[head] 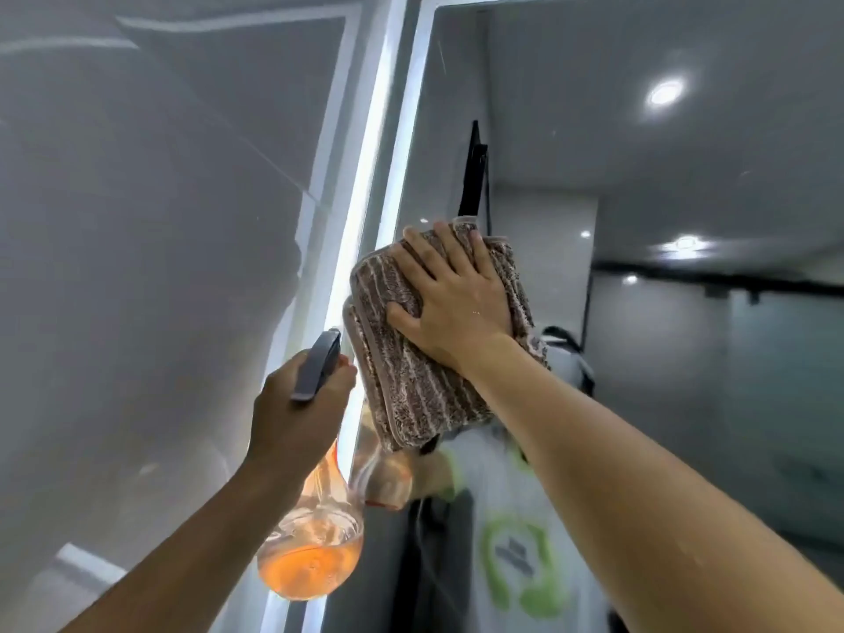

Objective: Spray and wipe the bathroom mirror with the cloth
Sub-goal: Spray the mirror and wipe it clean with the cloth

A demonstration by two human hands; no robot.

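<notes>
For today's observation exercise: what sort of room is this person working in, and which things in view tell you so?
Probably a bathroom. A wall mirror with a lit edge strip reflects pale, glossy walls and recessed ceiling lights. The right hand presses a cloth to the glass; the left hand holds a spray bottle.

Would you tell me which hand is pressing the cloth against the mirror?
The right hand, flat on the striped cloth; the left hand holds the spray bottle.
</notes>
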